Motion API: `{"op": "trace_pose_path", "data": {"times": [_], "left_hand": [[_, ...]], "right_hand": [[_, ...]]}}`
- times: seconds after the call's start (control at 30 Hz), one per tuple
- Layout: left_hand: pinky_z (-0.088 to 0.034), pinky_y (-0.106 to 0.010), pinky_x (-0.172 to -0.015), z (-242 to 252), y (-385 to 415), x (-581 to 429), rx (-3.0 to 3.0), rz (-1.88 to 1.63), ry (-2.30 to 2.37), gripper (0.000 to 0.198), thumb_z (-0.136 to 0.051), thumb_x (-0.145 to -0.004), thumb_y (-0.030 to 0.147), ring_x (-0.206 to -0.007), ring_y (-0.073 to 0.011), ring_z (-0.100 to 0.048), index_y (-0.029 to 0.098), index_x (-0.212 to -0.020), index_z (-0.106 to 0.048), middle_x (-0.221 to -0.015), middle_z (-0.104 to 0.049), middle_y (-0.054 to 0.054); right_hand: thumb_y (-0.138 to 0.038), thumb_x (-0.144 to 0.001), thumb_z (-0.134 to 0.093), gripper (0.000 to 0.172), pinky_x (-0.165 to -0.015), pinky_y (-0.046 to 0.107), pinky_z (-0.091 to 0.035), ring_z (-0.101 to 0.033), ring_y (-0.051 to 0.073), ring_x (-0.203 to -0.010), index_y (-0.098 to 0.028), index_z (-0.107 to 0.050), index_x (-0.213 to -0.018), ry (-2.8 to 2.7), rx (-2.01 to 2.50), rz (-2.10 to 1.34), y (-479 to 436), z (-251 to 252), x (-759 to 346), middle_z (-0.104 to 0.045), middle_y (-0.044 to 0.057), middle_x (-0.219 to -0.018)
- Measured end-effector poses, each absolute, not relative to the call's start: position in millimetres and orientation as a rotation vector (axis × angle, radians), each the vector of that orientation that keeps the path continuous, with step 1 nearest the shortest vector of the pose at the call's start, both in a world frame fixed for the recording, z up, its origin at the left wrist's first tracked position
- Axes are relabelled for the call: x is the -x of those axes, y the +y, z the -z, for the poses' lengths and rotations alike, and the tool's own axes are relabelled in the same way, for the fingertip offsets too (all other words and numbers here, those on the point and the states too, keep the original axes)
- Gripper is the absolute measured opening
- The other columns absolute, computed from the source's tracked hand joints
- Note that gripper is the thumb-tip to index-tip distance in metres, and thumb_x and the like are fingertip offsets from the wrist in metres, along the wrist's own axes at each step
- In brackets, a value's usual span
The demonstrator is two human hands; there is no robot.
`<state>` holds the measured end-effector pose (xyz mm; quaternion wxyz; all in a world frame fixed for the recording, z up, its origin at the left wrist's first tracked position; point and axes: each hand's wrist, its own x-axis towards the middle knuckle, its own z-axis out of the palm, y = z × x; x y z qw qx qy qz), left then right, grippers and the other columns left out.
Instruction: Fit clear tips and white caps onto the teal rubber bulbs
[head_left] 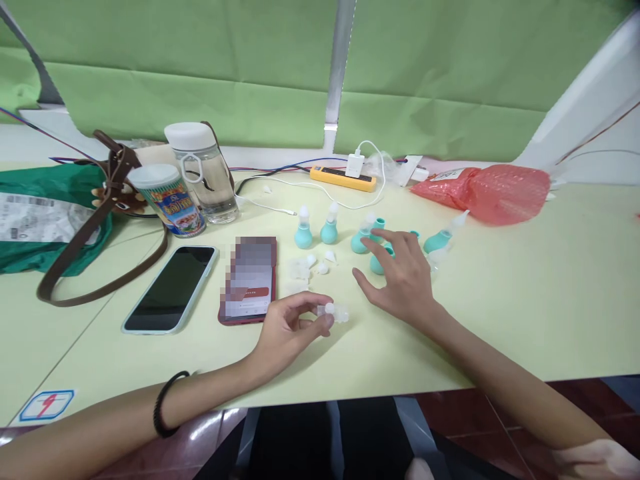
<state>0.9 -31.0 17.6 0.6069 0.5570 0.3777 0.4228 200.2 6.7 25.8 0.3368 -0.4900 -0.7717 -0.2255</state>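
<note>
My left hand (293, 323) pinches a small clear plastic nozzle piece (341, 312) with a white part on it, low over the table. To its right, my right hand (404, 279) has thumb and fingers apart and nothing visible in them. Its fingertips reach toward a group of teal squeeze bulbs; one bulb (359, 242) has a clear top, and a partly hidden one (377, 261) shows an open mouth. Two capped teal bulbs (303, 235) (329, 230) stand farther left. Beyond my right hand a teal bulb (437, 241) with a long clear tip lies tilted.
Small white tips (323, 268) and clear pieces (299, 268) lie mid-table. Leftward are a red-cased phone (250, 280), a dark-screened phone (173, 290), a noodle cup (173, 203), a water bottle (213, 180) and a green bag (75, 227). Behind sit a yellow power strip (340, 179) and red bubble wrap (510, 193).
</note>
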Motion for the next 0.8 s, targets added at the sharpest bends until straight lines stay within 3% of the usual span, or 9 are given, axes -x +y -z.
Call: {"op": "trace_pose_path", "data": {"times": [0.1,0.2,0.33,0.47,0.8], "left_hand": [[-0.050,-0.024,-0.057,-16.0,-30.9,-1.7,-1.286,-0.971,0.859,0.019,-0.064,-0.066,0.019,-0.063,-0.0117,-0.055,0.013,-0.084,-0.060,-0.075,-0.058,-0.003],[-0.050,-0.024,-0.057,-15.0,-30.9,-1.9,-1.291,-0.969,0.861,0.018,-0.064,-0.066,0.019,-0.065,-0.0120,-0.054,0.014,-0.083,-0.060,-0.077,-0.058,-0.003],[-0.049,-0.023,-0.056,-15.5,-31.2,-1.7,-1.305,-0.966,0.886,0.018,-0.064,-0.065,0.019,-0.066,-0.0120,-0.054,0.014,-0.082,-0.061,-0.079,-0.058,-0.004],[-0.050,-0.026,-0.057,-16.9,-30.8,-1.9,-1.303,-0.966,0.905,0.019,-0.064,-0.066,0.021,-0.065,-0.0127,-0.054,0.013,-0.083,-0.060,-0.077,-0.058,-0.004],[-0.049,-0.025,-0.059,-16.1,-30.3,-1.4,-1.345,-0.952,0.943,0.018,-0.063,-0.066,0.022,-0.071,-0.0145,-0.054,0.014,-0.083,-0.061,-0.080,-0.058,-0.004]], "right_hand": [[-0.032,-0.070,-0.054,0.036,-0.061,0.036,-0.041,-0.047,0.028,-0.089,-0.015,-0.054,-0.101,-2.086,1.572,0.667,8.3,-22.9,-201.4,-0.053,0.012,-0.106],[-0.023,-0.072,-0.050,0.031,-0.057,0.031,-0.040,-0.050,0.023,-0.082,-0.016,-0.053,-0.103,-2.163,1.641,0.645,7.8,-20.6,-201.8,-0.055,0.009,-0.099],[-0.008,-0.075,-0.042,0.027,-0.056,0.027,-0.040,-0.052,0.018,-0.076,-0.014,-0.055,-0.098,-2.124,1.504,0.644,8.8,-19.9,-204.0,-0.059,0.007,-0.085],[-0.006,-0.076,-0.040,0.023,-0.054,0.027,-0.041,-0.054,0.016,-0.065,-0.013,-0.059,-0.088,-2.136,1.257,0.612,9.5,-21.0,-206.4,-0.060,0.005,-0.067],[-0.010,-0.074,-0.049,0.022,-0.064,0.029,-0.047,-0.056,0.015,-0.076,-0.022,-0.054,-0.092,-2.088,0.847,0.258,0.2,-21.3,-195.2,-0.058,0.004,-0.080]]}}
